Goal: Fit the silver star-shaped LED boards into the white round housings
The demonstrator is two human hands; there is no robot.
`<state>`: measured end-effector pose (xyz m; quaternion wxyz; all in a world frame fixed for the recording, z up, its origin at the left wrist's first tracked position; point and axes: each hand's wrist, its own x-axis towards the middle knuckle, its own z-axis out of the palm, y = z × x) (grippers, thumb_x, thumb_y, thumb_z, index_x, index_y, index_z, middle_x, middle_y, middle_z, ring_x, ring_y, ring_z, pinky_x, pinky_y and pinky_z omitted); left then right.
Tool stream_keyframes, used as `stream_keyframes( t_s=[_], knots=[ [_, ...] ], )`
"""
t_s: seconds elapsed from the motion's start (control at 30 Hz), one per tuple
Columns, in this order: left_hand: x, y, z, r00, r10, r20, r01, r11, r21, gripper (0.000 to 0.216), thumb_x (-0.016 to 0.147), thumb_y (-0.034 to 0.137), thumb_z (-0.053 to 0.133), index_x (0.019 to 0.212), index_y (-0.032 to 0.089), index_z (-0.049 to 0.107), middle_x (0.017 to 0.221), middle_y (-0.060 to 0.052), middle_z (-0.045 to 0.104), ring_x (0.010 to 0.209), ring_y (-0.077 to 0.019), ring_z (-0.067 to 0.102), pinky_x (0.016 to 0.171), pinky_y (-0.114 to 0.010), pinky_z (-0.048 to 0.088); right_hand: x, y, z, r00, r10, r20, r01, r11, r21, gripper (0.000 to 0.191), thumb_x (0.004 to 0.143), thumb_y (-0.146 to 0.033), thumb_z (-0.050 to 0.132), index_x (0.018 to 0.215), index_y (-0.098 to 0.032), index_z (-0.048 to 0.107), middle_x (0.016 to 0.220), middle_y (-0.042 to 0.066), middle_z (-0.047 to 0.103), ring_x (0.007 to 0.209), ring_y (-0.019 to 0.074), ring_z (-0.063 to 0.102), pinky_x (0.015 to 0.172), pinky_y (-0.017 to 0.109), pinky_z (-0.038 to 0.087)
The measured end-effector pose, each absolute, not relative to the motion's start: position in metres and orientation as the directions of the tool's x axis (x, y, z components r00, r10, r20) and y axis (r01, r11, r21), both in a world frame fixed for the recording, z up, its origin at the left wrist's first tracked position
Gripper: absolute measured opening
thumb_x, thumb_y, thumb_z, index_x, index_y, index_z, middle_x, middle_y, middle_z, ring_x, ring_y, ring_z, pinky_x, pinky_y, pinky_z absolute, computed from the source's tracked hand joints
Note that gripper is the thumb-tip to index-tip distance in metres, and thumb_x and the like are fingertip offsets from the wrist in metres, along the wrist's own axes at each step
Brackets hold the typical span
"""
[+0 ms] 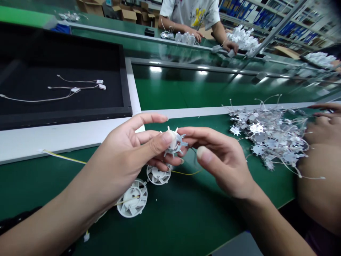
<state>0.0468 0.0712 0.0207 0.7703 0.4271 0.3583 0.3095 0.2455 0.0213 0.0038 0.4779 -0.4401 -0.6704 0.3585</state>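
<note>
My left hand [144, 145] pinches a small metal star-shaped plate [176, 142] with short prongs around its rim, thumb on its face. Close on its right, my right hand [218, 156] has its index fingertip at the plate's edge, thumb held apart. A thin wire seems to hang below the plate, though it is faint. Beneath my left hand, two round white fan-like housings [132, 198] with yellow wires lie on the green table. The rear one is partly hidden by my fingers.
At the right lies a heap of star-shaped plates with wires [269, 135], beside another person's arm [319, 160]. A black tray [61, 106] at the left holds several small wired parts. Across the conveyor [181, 85], a person handles white parts.
</note>
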Motion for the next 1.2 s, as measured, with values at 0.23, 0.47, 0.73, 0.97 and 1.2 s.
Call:
stream_keyframes(
  t_s=[0.23,0.47,0.73,0.97,1.2],
  knots=[
    [0.0463,0.072,0.022,0.637,0.709,-0.302,-0.149,0.498,0.854,0.016,0.086,0.036,0.084,0.095,0.026,0.077,0.077,0.003,0.078,0.07,-0.0147,0.076,0.059,-0.013,0.062,0.2524,0.0216,0.0077,-0.142,0.968,0.206,0.273,0.238,-0.932,0.007,0.093,-0.026,0.074,0.093,-0.02,0.077,0.079,0.002,0.074,0.063,0.0127,0.065,0.054,0.022,0.052],
    [0.0486,0.0732,0.0252,0.657,0.685,-0.314,-0.154,0.53,0.834,0.005,0.09,0.03,0.079,0.091,0.025,0.077,0.075,0.002,0.078,0.066,-0.0139,0.076,0.06,-0.014,0.062,0.2565,0.0244,0.0119,-0.173,0.963,0.206,0.329,0.254,-0.909,0.016,0.096,-0.023,0.068,0.081,-0.017,0.069,0.07,-0.002,0.064,0.061,0.009,0.053,0.054,0.02,0.043],
    [0.0462,0.0717,0.0233,0.647,0.708,-0.284,-0.117,0.46,0.88,0.011,0.089,0.034,0.081,0.097,0.028,0.076,0.076,0.004,0.078,0.069,-0.0128,0.076,0.065,-0.012,0.061,0.2513,0.0261,0.0123,-0.247,0.969,0.005,0.115,0.034,-0.993,0.023,0.092,-0.038,0.075,0.086,-0.016,0.07,0.069,0.0,0.063,0.059,0.0101,0.056,0.053,0.022,0.047],
    [0.0439,0.0695,0.0243,0.561,0.778,-0.283,-0.037,0.365,0.93,0.025,0.082,0.034,0.087,0.103,0.028,0.074,0.077,0.004,0.077,0.064,-0.0152,0.075,0.059,-0.014,0.06,0.2475,0.0258,0.0106,-0.249,0.968,-0.014,0.03,-0.006,-1.0,0.024,0.088,-0.034,0.08,0.08,-0.015,0.068,0.072,0.001,0.067,0.063,0.0101,0.061,0.056,0.021,0.051],
    [0.0445,0.073,0.0228,0.575,0.771,-0.274,-0.036,0.358,0.933,0.02,0.081,0.021,0.083,0.097,0.029,0.074,0.076,0.005,0.077,0.065,-0.0158,0.075,0.062,-0.016,0.061,0.2482,0.0259,0.0116,-0.247,0.969,0.007,0.109,0.035,-0.993,0.019,0.093,-0.034,0.074,0.086,-0.016,0.074,0.07,0.002,0.072,0.064,0.0125,0.068,0.059,0.023,0.057]
  ],
)
